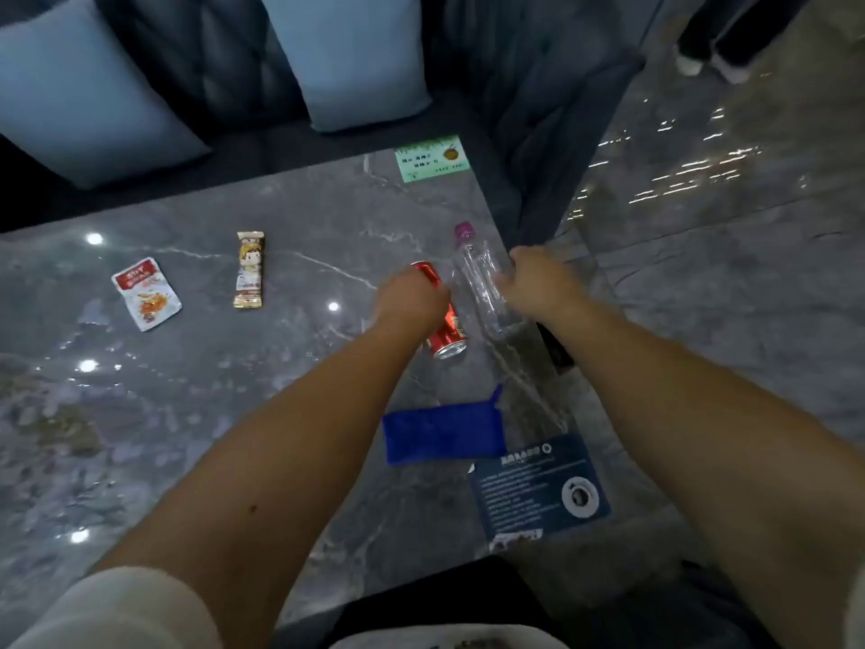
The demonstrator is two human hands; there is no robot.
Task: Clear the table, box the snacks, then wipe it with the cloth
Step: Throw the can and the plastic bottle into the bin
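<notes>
A red drink can point(447, 332) lies on its side on the grey marble table point(234, 391), and my left hand point(409, 299) is closed over its middle. Beside it, at the table's right edge, a clear plastic bottle point(477, 278) with a purple cap lies tilted, gripped around its body by my right hand point(538, 281). Two snack packets rest to the left: a red-and-white pouch point(146, 292) and a long brown bar wrapper point(249, 269). A folded blue cloth point(442, 433) sits on the table near me, under my forearms.
A green card point(431, 157) lies at the far right corner and a dark blue printed card point(538, 489) at the near right corner. A dark sofa with light blue cushions point(355, 58) runs behind the table. Glossy floor lies to the right, where a person's feet point(711, 63) stand.
</notes>
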